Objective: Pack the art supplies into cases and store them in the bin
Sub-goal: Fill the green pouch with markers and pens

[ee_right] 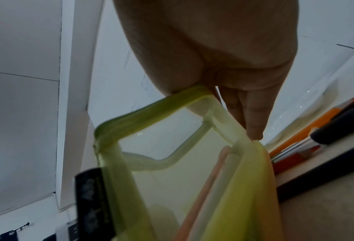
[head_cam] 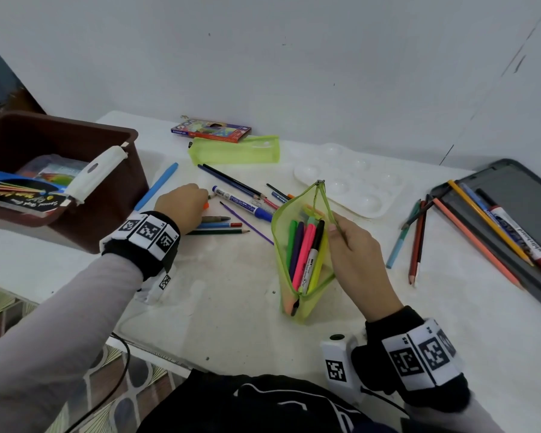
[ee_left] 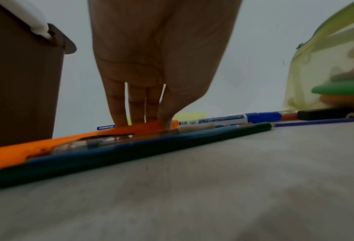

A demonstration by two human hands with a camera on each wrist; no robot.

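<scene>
The right hand (head_cam: 355, 254) pinches the zipper edge of the open lime-green mesh pencil case (head_cam: 297, 260), which stands on the white counter (head_cam: 231, 307) holding coloured markers. Left of that case, the left hand (head_cam: 181, 204) pinches a slim orange pen (ee_left: 118, 132) lying among loose pencils. The brown plastic bin (head_cam: 116, 182) sits farther left, already holding art packs.

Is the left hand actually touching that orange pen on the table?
Touching. The left wrist view shows the left hand with its fingertips pinching the orange pen against the table.
</scene>
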